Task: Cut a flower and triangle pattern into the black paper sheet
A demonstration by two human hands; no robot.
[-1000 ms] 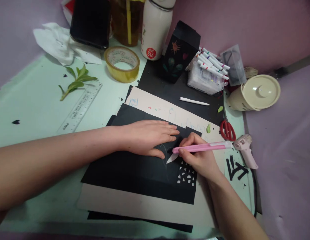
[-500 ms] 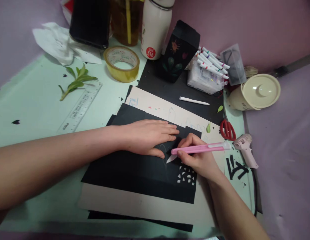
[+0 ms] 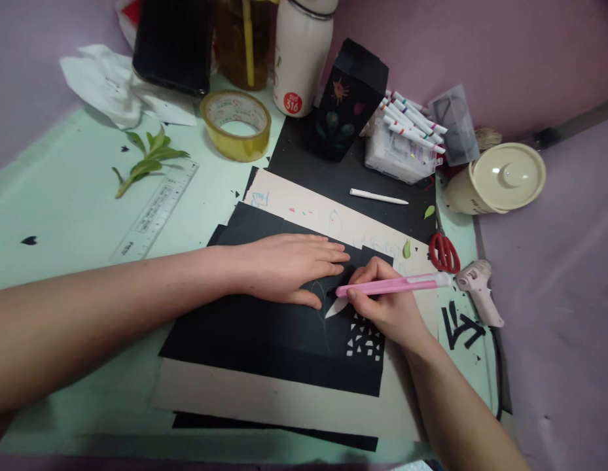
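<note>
Black paper point(image 3: 264, 337) lies over a pale sheet, with a faint leaf-like outline drawn near its middle and a cluster of small cut-out holes to the right. Flat on the paper rests my left hand point(image 3: 288, 268), fingers stretched out and thumb beside the outline. My right hand point(image 3: 389, 304) grips a pink craft knife point(image 3: 392, 285) between thumb and fingers. The knife's pale pointed blade touches or hovers just over the outline; I cannot tell which.
Behind the paper stand a tape roll point(image 3: 237, 147), a white bottle point(image 3: 301, 59), a black box point(image 3: 350, 98) and a marker case point(image 3: 399, 154). Red-handled scissors point(image 3: 444, 254), a glue gun point(image 3: 482, 291) and black paper strips lie right. A ruler point(image 3: 156, 209) lies left.
The view has shifted slightly, so everything sits a little further left. The knife tip stays in nearly the same spot on the outline, and my left hand keeps its place on the paper.
</note>
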